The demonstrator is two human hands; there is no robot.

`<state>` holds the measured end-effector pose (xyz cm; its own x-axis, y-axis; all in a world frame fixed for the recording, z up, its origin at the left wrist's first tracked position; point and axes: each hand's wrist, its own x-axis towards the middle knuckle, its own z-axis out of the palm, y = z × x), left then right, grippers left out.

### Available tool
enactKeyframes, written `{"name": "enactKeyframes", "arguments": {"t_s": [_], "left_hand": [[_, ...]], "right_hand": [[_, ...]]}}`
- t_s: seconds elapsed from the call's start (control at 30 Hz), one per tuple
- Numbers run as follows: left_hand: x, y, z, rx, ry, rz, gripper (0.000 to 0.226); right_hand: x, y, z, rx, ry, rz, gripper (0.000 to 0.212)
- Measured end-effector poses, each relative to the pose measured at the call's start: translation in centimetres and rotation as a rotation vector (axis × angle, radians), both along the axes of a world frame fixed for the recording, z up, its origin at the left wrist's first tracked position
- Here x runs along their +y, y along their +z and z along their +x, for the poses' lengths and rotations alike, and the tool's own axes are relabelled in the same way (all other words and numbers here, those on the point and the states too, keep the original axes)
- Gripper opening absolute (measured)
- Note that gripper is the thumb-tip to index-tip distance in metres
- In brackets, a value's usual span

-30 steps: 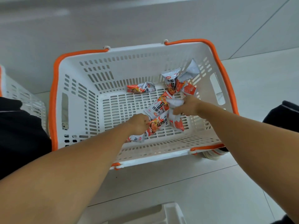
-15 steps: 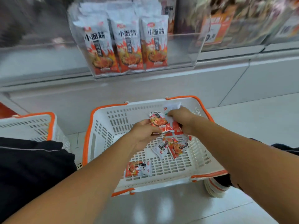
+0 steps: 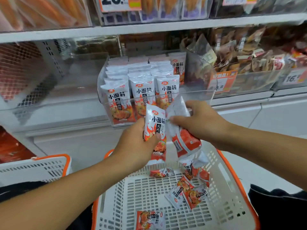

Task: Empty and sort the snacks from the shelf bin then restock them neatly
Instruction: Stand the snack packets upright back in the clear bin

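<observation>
My left hand (image 3: 132, 146) grips an upright white-and-orange snack packet (image 3: 155, 130), its printed front facing me. My right hand (image 3: 201, 122) holds a small bundle of the same snack packets (image 3: 181, 130), tilted with their backs showing. Both hands are raised above the white basket with orange rim (image 3: 232, 183), just in front of the clear shelf bin (image 3: 196, 95). Rows of matching packets (image 3: 141, 90) stand upright in the left part of the bin; its right part shows none. Several loose packets (image 3: 187, 193) lie on the basket floor.
A second white-and-orange basket (image 3: 36, 166) stands at the left on the pale floor. Neighbouring clear bins hold brown snack packs (image 3: 249, 55) to the right. Price tags (image 3: 221, 82) hang on the bin fronts. Another shelf (image 3: 149, 27) runs above.
Both hands have lifted out of the basket with packets and risen to the shelf bin. The view has tilted up from the basket floor to the shelves.
</observation>
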<state>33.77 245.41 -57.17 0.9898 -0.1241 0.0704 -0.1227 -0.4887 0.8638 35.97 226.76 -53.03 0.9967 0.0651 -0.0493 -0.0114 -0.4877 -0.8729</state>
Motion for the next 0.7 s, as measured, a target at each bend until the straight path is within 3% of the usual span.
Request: {"name": "enactKeyframes", "arguments": {"t_s": [0.1,0.17,0.23,0.33,0.47,0.53,0.63,0.7], "left_hand": [[-2.1,1.2,0.9,0.074,-0.025,-0.104,0.029],[-3.6,2.1,0.8,0.197,-0.050,-0.294,0.025],[-4.2,2.9,0.5,0.398,-0.075,-0.506,0.029],[-3.8,3.5,-0.1,0.483,-0.217,-0.571,0.036],[-3.9,3.7,-0.6,0.392,-0.361,-0.394,0.105],[-4.2,3.3,-1.0,0.351,-0.371,-0.330,0.117],[-4.2,2.7,-0.9,0.270,-0.288,-0.237,0.092],[-4.1,3.0,-0.9,0.295,-0.270,-0.174,0.067]], "right_hand": [[0.5,-0.2,1.1,-0.172,-0.068,-0.242,0.026],[1.2,-0.7,1.4,-0.122,-0.042,-0.256,0.045],[1.9,-0.8,1.6,0.068,0.036,0.023,0.071],[2.1,0.0,1.0,0.293,0.091,0.519,0.069],[1.5,0.7,-0.1,0.397,0.183,0.802,0.083],[1.7,1.3,-0.8,0.359,0.261,0.925,0.079],[2.1,1.7,-0.4,0.297,0.268,0.897,0.065],[2.0,1.9,0.4,0.200,0.204,0.572,0.058]]}}
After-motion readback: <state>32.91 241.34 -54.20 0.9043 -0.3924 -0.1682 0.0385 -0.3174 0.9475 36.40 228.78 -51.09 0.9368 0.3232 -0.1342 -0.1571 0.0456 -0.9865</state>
